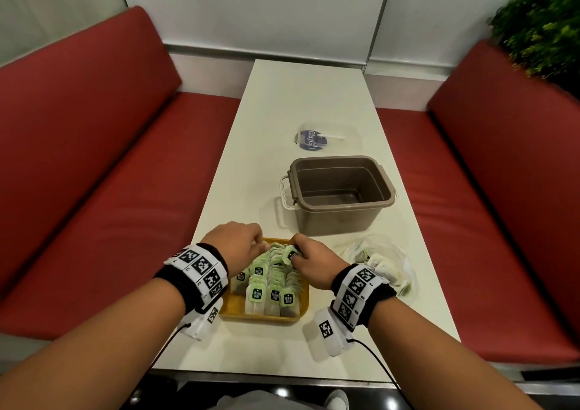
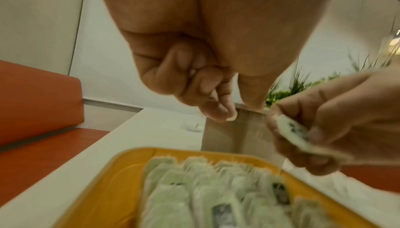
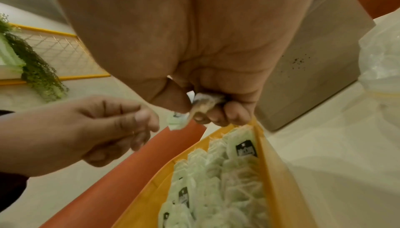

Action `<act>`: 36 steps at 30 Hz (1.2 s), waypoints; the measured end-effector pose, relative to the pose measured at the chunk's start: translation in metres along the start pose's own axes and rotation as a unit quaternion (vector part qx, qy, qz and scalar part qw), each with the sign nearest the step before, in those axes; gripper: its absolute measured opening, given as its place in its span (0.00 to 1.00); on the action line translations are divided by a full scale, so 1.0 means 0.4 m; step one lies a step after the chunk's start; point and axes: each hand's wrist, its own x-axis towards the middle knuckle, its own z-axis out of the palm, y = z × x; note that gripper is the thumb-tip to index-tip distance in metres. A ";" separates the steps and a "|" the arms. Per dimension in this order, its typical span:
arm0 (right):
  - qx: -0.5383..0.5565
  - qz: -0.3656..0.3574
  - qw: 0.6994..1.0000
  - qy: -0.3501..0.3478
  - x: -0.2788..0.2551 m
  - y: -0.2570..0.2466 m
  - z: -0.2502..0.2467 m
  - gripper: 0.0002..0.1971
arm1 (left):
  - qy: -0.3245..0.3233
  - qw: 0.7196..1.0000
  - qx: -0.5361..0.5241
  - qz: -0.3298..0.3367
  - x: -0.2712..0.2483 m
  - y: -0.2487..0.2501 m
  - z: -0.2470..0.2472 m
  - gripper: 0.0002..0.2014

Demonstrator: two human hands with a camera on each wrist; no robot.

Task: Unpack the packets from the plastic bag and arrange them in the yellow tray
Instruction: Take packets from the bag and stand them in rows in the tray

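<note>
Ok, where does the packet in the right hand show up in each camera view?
Head: packet, centre, over the tray's far end.
Left wrist: right side, pinched by the right hand.
Right wrist: centre, below the palm.
Shared landmark: yellow tray.

The yellow tray (image 1: pixel 234 305) sits at the near table edge, packed with rows of pale tea packets (image 1: pixel 272 287) bearing green tags. The crumpled clear plastic bag (image 1: pixel 381 260) lies just right, holding a few more.
</note>
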 end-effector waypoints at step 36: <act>-0.113 0.056 0.988 0.088 0.010 0.010 0.019 0.21 | -0.153 0.985 0.075 0.010 -0.053 -0.061 0.017 0.11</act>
